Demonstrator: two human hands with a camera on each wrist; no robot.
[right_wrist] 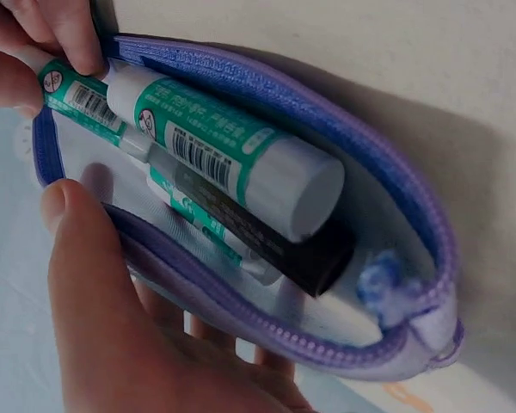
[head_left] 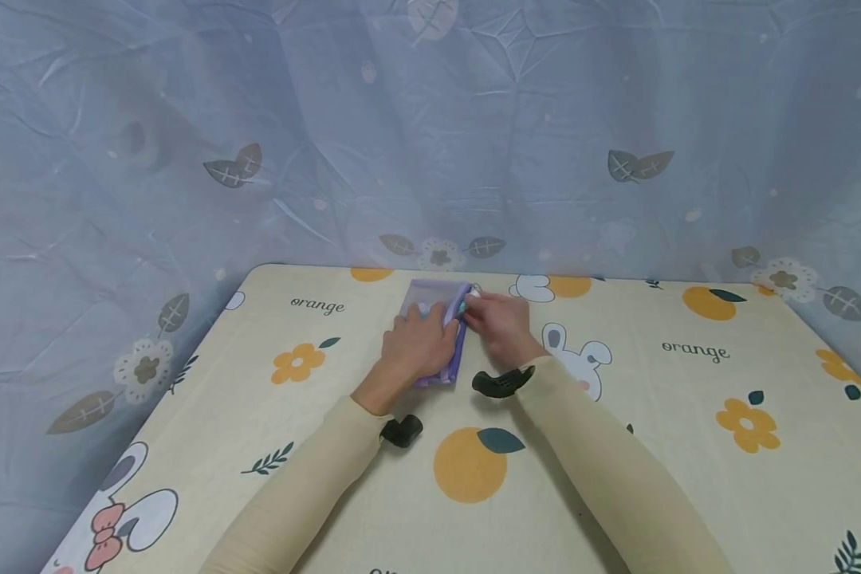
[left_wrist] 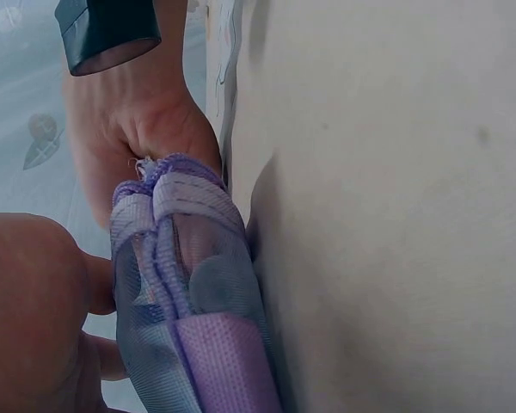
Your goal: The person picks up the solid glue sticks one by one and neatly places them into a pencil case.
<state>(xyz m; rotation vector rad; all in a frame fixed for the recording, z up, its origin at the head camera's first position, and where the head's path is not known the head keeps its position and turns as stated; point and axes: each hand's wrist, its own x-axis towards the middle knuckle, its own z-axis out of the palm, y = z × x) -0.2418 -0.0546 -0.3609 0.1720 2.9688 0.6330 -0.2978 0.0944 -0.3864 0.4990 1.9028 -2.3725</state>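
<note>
A purple-trimmed mesh zip pouch (head_left: 430, 288) stands near the far edge of the table, its zip open towards the right. My left hand (head_left: 419, 343) holds it, thumb (right_wrist: 73, 232) on the near rim and fingers behind the mesh. At the opening, my right hand (head_left: 502, 323) pinches a slim green-labelled glue stick (right_wrist: 82, 105) by its end. Inside the pouch lie a thicker glue stick (right_wrist: 198, 146) with a white cap, a black cylindrical pen or marker (right_wrist: 267, 241) and another green-labelled stick (right_wrist: 202, 225), partly hidden beneath it.
A cream tablecloth (head_left: 581, 494) printed with oranges, flowers and rabbits covers the table. Behind and to the left hangs a blue-grey patterned curtain (head_left: 430, 143). Dark camera mounts (head_left: 502, 383) sit at both wrists. A fuzzy blue tuft (right_wrist: 385, 288) shows at the pouch's zip end.
</note>
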